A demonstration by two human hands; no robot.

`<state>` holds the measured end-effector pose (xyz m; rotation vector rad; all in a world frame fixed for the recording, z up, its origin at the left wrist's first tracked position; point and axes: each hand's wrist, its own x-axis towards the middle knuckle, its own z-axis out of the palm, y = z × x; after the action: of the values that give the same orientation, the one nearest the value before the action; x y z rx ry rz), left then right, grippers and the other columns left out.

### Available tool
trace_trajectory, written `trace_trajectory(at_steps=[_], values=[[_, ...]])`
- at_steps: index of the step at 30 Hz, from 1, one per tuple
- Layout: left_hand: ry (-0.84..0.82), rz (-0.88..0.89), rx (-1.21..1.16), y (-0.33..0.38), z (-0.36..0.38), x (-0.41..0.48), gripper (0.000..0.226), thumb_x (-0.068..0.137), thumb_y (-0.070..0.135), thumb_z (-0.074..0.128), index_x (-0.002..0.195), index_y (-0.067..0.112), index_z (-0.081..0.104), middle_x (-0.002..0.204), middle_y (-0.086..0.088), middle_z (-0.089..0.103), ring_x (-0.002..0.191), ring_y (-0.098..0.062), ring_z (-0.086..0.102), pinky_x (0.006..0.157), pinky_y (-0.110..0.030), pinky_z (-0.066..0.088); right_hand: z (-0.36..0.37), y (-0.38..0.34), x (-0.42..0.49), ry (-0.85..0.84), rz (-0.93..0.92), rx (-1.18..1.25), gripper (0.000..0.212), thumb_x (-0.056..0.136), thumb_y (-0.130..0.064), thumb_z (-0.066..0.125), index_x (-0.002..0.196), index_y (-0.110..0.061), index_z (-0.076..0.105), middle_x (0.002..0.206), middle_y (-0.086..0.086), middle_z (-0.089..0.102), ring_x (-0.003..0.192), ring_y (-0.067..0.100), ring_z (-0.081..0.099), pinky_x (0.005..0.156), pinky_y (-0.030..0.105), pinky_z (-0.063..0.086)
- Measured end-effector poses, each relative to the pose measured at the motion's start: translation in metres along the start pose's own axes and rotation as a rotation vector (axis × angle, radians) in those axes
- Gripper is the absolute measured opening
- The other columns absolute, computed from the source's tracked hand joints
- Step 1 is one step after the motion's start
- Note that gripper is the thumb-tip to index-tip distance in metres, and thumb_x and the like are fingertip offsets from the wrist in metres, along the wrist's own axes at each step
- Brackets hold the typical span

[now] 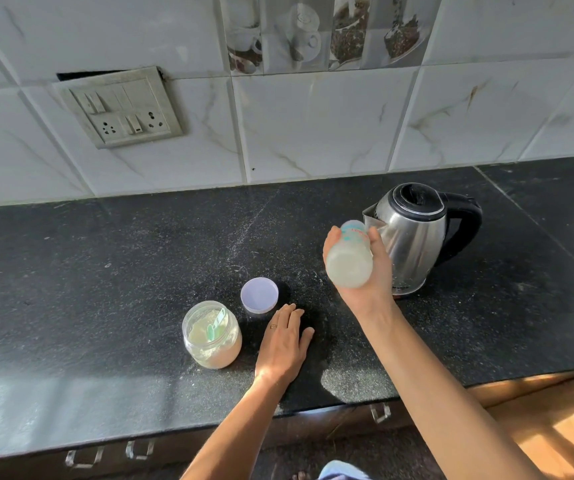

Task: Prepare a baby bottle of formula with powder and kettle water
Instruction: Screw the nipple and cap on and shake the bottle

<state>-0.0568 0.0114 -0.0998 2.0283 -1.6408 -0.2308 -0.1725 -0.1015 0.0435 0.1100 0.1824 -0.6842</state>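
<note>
The right forearm reaches up from the lower edge, and the right hand (379,276) is raised above the counter (105,271), its fingers (330,239) curled round a baby bottle (349,259). The bottle is tipped with its base toward the camera and holds milky white liquid. Just behind it stands a steel kettle (413,237) with a black handle. The left hand (283,341) lies flat on the counter, fingers (290,313) straight, holding nothing. Just left of it is an open jar (212,341) of pale powder with a green scoop (216,325) inside; its lilac lid (259,295) lies beside it. A switchboard (119,107) sits on the tiled wall.
</note>
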Motion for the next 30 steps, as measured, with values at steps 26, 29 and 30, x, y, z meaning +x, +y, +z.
trace_trajectory(at_steps=[26,29,30], values=[[-0.039,0.011,-0.009,-0.002,-0.003,-0.001,0.056,0.092,0.045,0.029,0.126,0.009,0.055,0.133,-0.01,0.053,0.129,-0.026,0.045,0.109,-0.036,0.034,-0.003,0.013,0.0,0.057,0.039,-0.381,0.06,0.08,-0.033,0.07,0.132,-0.013,0.047,0.108,0.017,0.062,0.077,0.026,0.067,0.063,0.033,0.058],[-0.039,0.003,-0.016,-0.003,-0.002,-0.002,0.056,0.092,0.045,0.029,0.125,0.009,0.055,0.134,-0.01,0.053,0.129,-0.026,0.045,0.109,-0.036,0.034,0.0,0.011,0.006,0.12,-0.083,-0.462,0.047,0.088,-0.04,0.057,0.123,-0.011,0.049,0.1,0.013,0.063,0.071,0.021,0.067,0.058,0.03,0.058],[-0.034,0.006,-0.016,-0.003,-0.002,-0.003,0.055,0.093,0.045,0.03,0.125,0.009,0.056,0.133,-0.01,0.054,0.128,-0.026,0.045,0.109,-0.037,0.034,-0.004,0.009,0.007,0.157,-0.122,-0.4,0.044,0.088,-0.039,0.058,0.117,-0.008,0.05,0.097,0.013,0.062,0.072,0.022,0.067,0.059,0.031,0.058]])
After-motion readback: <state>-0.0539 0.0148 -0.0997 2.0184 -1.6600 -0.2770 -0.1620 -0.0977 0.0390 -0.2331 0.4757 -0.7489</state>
